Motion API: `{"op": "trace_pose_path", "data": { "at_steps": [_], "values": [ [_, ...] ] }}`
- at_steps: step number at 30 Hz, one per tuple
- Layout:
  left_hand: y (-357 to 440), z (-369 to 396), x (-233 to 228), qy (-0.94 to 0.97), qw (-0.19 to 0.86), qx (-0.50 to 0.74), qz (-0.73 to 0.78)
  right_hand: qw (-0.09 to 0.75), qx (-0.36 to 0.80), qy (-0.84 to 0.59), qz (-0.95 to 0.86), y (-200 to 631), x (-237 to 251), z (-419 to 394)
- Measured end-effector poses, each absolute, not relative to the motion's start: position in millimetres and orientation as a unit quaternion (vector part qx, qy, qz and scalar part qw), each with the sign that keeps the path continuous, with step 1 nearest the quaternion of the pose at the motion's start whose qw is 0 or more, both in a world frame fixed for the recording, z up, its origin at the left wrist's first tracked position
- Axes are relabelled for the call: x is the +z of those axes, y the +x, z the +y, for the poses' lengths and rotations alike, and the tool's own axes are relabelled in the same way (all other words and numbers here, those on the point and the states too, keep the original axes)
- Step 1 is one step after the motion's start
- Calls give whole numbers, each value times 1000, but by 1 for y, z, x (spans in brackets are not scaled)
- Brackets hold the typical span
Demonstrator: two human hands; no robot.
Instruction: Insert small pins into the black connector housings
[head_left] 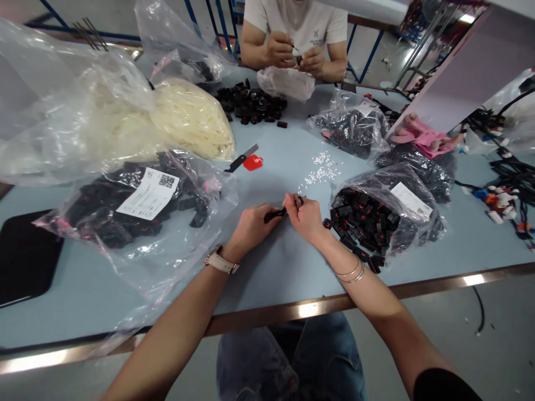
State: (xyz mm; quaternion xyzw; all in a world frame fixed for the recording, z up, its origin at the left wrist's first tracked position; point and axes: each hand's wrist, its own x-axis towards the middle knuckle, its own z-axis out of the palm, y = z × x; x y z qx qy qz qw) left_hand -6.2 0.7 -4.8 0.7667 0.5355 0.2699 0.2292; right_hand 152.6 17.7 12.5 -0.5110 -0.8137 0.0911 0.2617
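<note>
My left hand [256,225] is closed around a slim black piece [273,215] with a rounded end; its exact kind I cannot make out. My right hand [304,216] meets it from the other side, fingers pinched together at the piece's far end. A small dark bit shows at the right fingers, too hidden to name. Just beyond the hands lies a scatter of tiny white pieces [321,169]. Beside my right hand, black connectors [363,217] with orange-red parts spill from an open clear bag [412,178].
A knife-like tool [242,159] and a red tag [253,162] lie ahead. Bagged black parts [112,206] and a bag of cream-coloured pieces [192,120] are left. Across the table, a person [295,39] handles a small part behind a connector pile [251,103]. Pink gloves [422,136] lie right.
</note>
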Motion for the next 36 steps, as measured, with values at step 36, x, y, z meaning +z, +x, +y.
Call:
{"op": "trace_pose_path", "data": {
  "at_steps": [36],
  "values": [
    [-50, 4, 30, 593, -44, 148, 790, 494, 131, -539, -670, 177, 27, 29]
  ]
}}
